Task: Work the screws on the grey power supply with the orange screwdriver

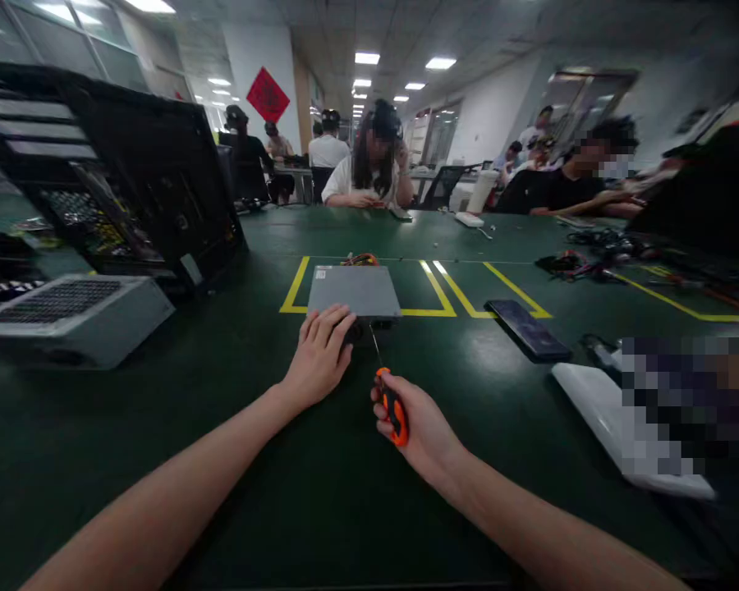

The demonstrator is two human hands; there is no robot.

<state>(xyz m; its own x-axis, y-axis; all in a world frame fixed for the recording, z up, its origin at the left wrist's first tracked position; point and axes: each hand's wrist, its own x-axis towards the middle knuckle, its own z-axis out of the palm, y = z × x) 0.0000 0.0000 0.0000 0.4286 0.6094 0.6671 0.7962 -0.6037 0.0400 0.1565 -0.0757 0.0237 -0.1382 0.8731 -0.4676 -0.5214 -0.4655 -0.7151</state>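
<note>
A grey computer power supply [354, 289] lies on the green table in front of me, a bunch of coloured wires [362, 259] at its far side. My left hand [320, 349] grips its near left edge, fingers over the top and thumb at the near face. In my right hand [415, 419] is a screwdriver [395, 409] with an orange and black handle, the fingers closed around it. The shaft points up and away, and its tip is at the near face of the power supply, beside the socket. Whether it sits in a screw is too small to tell.
At left stand a black computer case [153, 180] and another grey power supply [80, 320]. To the right lie a phone [526, 328], a white device [616, 419] and tangled cables [616, 246]. Yellow tape [428, 313] marks the table. Several people sit beyond.
</note>
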